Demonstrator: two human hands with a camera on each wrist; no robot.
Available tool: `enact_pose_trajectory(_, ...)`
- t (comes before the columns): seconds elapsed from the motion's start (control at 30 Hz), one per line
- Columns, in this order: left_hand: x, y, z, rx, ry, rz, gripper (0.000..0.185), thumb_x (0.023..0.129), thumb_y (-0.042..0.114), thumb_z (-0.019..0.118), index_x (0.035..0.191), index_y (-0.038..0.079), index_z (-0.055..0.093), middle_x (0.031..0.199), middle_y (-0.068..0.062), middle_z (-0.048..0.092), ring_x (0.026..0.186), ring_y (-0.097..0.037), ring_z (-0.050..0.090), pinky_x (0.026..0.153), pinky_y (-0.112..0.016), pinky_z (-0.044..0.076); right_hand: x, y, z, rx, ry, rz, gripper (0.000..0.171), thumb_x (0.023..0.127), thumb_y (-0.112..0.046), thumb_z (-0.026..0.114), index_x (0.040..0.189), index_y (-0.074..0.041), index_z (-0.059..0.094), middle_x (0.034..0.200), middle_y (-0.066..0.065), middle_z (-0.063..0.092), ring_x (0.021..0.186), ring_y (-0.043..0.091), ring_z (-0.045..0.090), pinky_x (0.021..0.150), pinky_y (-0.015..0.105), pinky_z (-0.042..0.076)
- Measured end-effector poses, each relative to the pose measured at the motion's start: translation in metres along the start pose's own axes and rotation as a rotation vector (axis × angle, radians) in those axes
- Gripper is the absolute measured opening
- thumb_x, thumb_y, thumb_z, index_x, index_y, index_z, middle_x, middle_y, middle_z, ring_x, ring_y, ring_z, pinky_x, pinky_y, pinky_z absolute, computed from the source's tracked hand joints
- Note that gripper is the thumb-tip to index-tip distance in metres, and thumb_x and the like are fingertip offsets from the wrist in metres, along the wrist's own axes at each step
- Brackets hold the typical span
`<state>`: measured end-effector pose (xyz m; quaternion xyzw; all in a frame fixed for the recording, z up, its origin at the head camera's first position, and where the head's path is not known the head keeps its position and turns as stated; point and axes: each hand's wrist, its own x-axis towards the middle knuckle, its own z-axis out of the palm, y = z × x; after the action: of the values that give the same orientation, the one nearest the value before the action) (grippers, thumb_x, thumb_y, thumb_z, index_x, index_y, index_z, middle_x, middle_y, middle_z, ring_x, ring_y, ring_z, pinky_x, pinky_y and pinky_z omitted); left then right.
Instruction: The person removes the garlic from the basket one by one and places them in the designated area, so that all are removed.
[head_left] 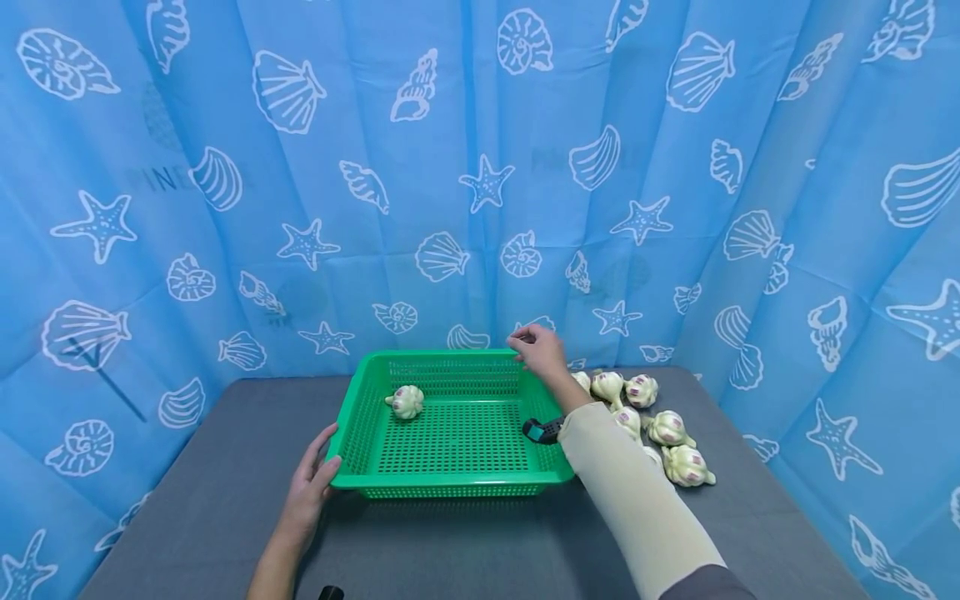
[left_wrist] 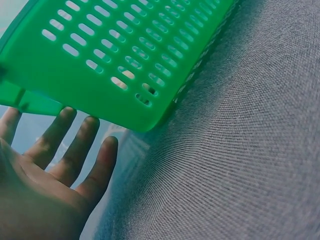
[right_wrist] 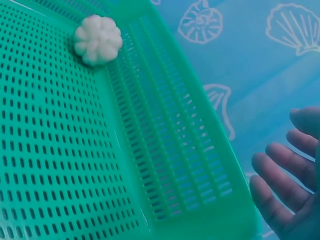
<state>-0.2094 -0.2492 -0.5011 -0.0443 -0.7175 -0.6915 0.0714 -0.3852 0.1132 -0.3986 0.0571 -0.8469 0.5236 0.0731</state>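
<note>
Garlic bulbs are what the work turns on, though the biggest thing in the room is the blue curtain [head_left: 480, 167] printed with shells and starfish, hanging behind and to both sides of a grey table [head_left: 225, 517]. On that table sits a green slotted basket [head_left: 450, 479], wide and shallow. The left hand [head_left: 311, 492] rests against its near left corner with the fingers straight and relaxed, steadying the rim and gripping nothing. The right hand [head_left: 536, 350], at the end of a cream sleeve [head_left: 637, 508], hangs over the far right corner of the basket; the wrist view shows its fingers loose and the palm empty, so I judge it has nothing in it, though from the head view alone that is hard to tell. One garlic bulb [head_left: 407, 402] lies inside the basket, near the far left corner. A cluster of loose garlic bulbs [head_left: 660, 429] lies on the table just beside the basket's right wall, partly hidden by the forearm, at least six by my count. Judging from how things lie, the sorting has barely begun: one in, the rest outside.
</note>
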Motion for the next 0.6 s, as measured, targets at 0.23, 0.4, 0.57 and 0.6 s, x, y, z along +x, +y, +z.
enact_pose_trajectory(0.23, -0.001, 0.002, 0.001, -0.001, -0.009, 0.015, 0.054, 0.106, 0.02, 0.043, 0.154, 0.011, 0.021, 0.146, -0.027, 0.034, 0.103, -0.004, 0.055, 0.078, -0.027, 0.049, 0.0, -0.006, 0.014, 0.028, -0.1, 0.002, 0.025, 0.096, -0.022, 0.064, 0.113, -0.004, 0.065, 0.11, 0.019, 0.065, 0.089, 0.035, 0.065, 0.072, 0.044, 0.053)
enact_pose_trajectory(0.4, -0.001, 0.002, 0.0, 0.003, -0.011, 0.019, 0.054, 0.106, 0.019, 0.042, 0.154, 0.011, 0.021, 0.146, -0.027, 0.034, 0.103, -0.005, 0.055, 0.078, -0.028, 0.049, -0.001, -0.008, 0.025, 0.025, -0.152, 0.006, 0.025, 0.096, -0.023, 0.064, 0.114, -0.006, 0.065, 0.11, 0.017, 0.065, 0.09, 0.033, 0.065, 0.07, 0.039, 0.053)
enact_pose_trajectory(0.57, -0.001, 0.0, 0.0, 0.004, -0.011, 0.022, 0.054, 0.106, 0.02, 0.042, 0.154, 0.01, 0.021, 0.146, -0.026, 0.033, 0.105, -0.004, 0.054, 0.079, -0.028, 0.049, -0.003, -0.008, 0.037, 0.027, -0.199, -0.005, 0.03, 0.096, -0.023, 0.064, 0.118, -0.004, 0.065, 0.111, 0.016, 0.065, 0.089, 0.028, 0.065, 0.071, 0.037, 0.052)
enact_pose_trajectory(0.6, -0.001, 0.0, 0.0, 0.004, -0.009, 0.022, 0.053, 0.106, 0.02, 0.042, 0.154, 0.01, 0.022, 0.146, -0.026, 0.033, 0.104, -0.004, 0.054, 0.079, -0.028, 0.049, -0.004, -0.008, 0.04, 0.031, -0.213, -0.005, 0.031, 0.096, -0.023, 0.064, 0.12, -0.003, 0.064, 0.112, 0.016, 0.065, 0.092, 0.03, 0.065, 0.074, 0.039, 0.052)
